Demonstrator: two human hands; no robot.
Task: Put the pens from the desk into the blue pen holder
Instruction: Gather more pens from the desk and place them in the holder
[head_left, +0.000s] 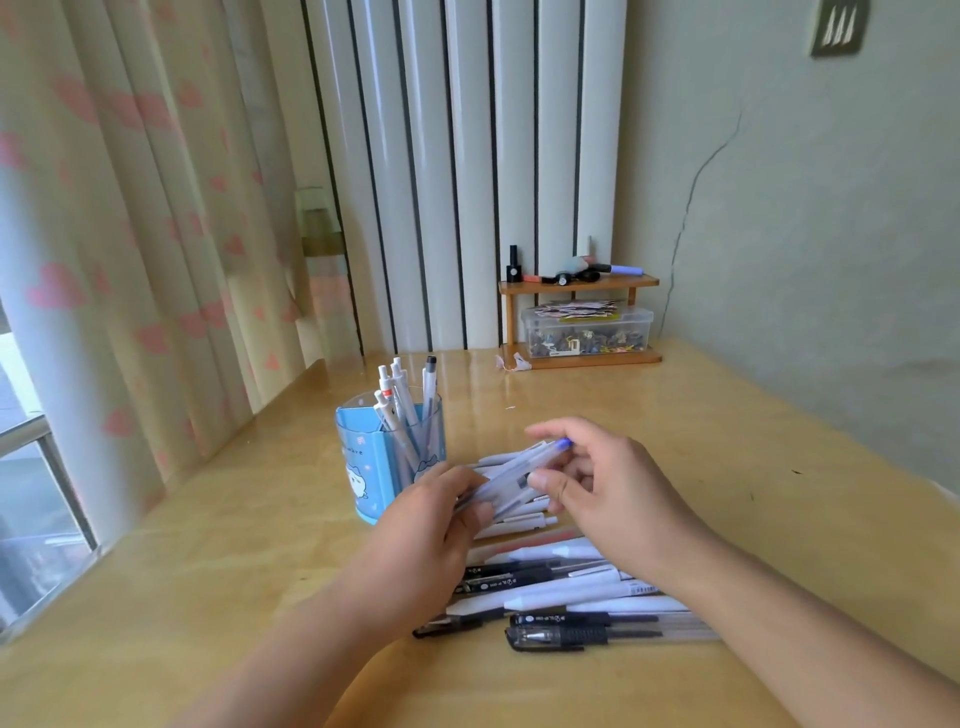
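The blue pen holder (370, 467) stands on the wooden desk (727, 467) left of centre, with several white pens upright in it. My left hand (431, 525) and my right hand (613, 488) both grip one translucent white pen with a blue tip (519, 470), held slantwise just right of the holder and above the desk. Below my hands lies a pile of white and black pens (571, 587) spread across the desk.
A small wooden shelf (582, 283) at the back holds small items, with a clear plastic box (587, 330) under it. A heart-patterned curtain (130, 234) and a window hang at the left. A wall runs along the desk's right side.
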